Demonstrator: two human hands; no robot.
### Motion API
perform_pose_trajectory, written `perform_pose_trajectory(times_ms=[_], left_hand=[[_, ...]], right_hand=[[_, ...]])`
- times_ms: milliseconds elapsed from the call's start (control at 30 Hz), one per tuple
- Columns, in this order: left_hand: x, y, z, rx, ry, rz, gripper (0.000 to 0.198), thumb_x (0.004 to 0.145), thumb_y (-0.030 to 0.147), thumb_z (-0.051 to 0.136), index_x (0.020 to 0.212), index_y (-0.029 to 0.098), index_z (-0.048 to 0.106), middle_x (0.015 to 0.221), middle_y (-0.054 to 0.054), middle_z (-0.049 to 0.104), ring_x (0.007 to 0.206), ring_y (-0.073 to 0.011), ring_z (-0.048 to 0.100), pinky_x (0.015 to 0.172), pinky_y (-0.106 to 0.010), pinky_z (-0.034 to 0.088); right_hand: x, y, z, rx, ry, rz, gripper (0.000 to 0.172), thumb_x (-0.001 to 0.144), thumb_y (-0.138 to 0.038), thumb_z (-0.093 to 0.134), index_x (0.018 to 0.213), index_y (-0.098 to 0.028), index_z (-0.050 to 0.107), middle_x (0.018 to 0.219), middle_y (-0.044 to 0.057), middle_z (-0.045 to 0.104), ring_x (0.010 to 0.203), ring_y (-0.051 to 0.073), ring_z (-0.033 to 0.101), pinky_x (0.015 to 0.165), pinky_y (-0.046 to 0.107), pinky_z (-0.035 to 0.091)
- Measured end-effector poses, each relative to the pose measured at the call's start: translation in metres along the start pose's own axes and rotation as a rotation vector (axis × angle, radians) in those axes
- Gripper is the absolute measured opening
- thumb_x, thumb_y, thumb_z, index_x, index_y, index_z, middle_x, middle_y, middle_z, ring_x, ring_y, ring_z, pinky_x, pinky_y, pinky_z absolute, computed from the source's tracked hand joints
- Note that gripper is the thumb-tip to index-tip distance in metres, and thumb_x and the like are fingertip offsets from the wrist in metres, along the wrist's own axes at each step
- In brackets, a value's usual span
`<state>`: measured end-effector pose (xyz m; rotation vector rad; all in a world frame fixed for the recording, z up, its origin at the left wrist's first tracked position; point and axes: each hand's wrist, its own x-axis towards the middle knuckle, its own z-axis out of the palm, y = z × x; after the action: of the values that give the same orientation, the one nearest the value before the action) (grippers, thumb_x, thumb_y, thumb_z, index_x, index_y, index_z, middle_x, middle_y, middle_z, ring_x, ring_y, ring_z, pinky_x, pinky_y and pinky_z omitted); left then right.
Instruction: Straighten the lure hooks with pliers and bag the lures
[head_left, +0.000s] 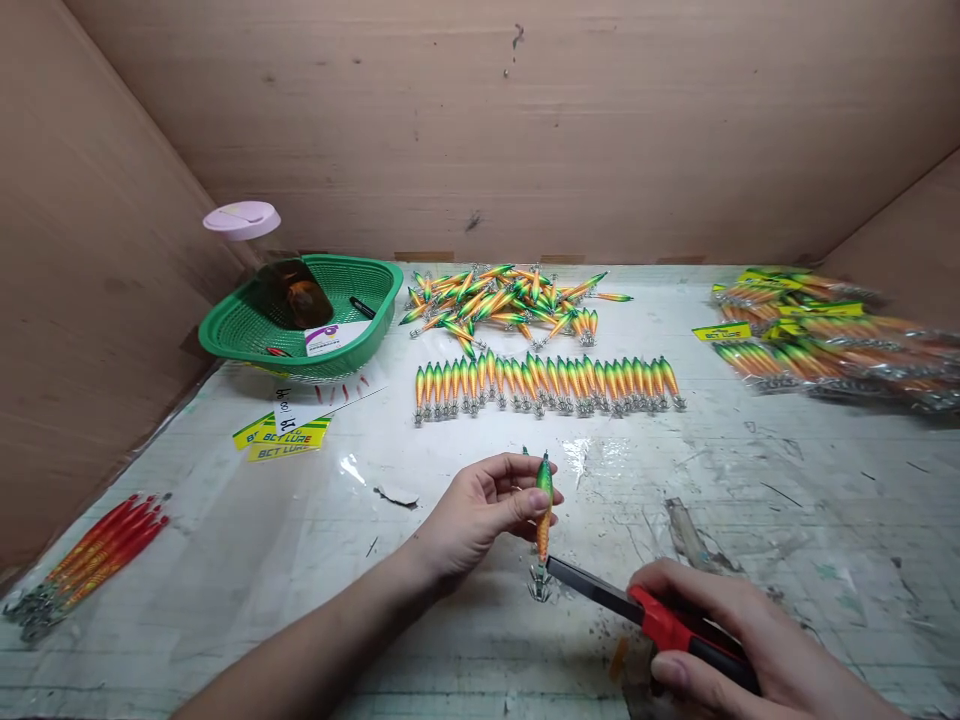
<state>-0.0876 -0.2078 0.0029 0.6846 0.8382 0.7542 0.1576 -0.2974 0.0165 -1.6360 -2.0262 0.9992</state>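
My left hand is closed in a pinch on a green-and-orange squid jig, held upright with its hook crown pointing down. The green tip of what looks like a second jig shows behind my fingers. In my right hand is a tool with a red-and-black handle and a long, narrow, dark metal blade; its exact kind is unclear. The blade's tip is at the lower end of the jig, just above the hooks. Beyond my hands, a row of matching jigs lies side by side on a white sheet.
Behind the row is a loose heap of jigs. Bagged jigs with yellow header cards lie right. At left are a green basket with a lidded cup, yellow cards, and red-tipped jigs. Cardboard walls surround the table.
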Motion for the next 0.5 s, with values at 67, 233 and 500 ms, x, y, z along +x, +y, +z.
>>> perform_pose_trajectory(times_ms=[67, 233, 500], left_hand=[[0.001, 0.0, 0.0, 0.002, 0.006, 0.007, 0.048, 0.058, 0.036, 0.092, 0.094, 0.013, 0.069, 0.083, -0.006, 0.074, 0.068, -0.0139, 0.066, 0.062, -0.025, 0.048], [0.003, -0.001, -0.002, -0.013, 0.009, 0.023, 0.046, 0.058, 0.036, 0.092, 0.092, 0.014, 0.07, 0.082, -0.006, 0.073, 0.071, -0.0149, 0.067, 0.062, -0.024, 0.049], [0.003, -0.002, -0.004, 0.015, 0.008, 0.031, 0.045, 0.061, 0.034, 0.091, 0.094, 0.013, 0.069, 0.084, -0.006, 0.072, 0.069, -0.0138, 0.065, 0.063, -0.026, 0.051]], right_hand=[[0.003, 0.007, -0.001, -0.007, -0.039, -0.055, 0.031, 0.084, -0.055, 0.061, 0.101, -0.031, 0.072, 0.095, 0.0, 0.078, 0.08, 0.02, 0.072, 0.066, 0.021, 0.056], [0.009, 0.003, -0.005, -0.02, -0.072, -0.059, 0.029, 0.084, -0.053, 0.06, 0.093, -0.03, 0.073, 0.096, 0.003, 0.078, 0.081, 0.024, 0.073, 0.063, 0.025, 0.058], [0.016, -0.006, -0.008, -0.11, -0.047, -0.131, 0.028, 0.087, -0.053, 0.057, 0.083, -0.028, 0.069, 0.092, 0.002, 0.079, 0.072, 0.02, 0.074, 0.054, 0.021, 0.057]])
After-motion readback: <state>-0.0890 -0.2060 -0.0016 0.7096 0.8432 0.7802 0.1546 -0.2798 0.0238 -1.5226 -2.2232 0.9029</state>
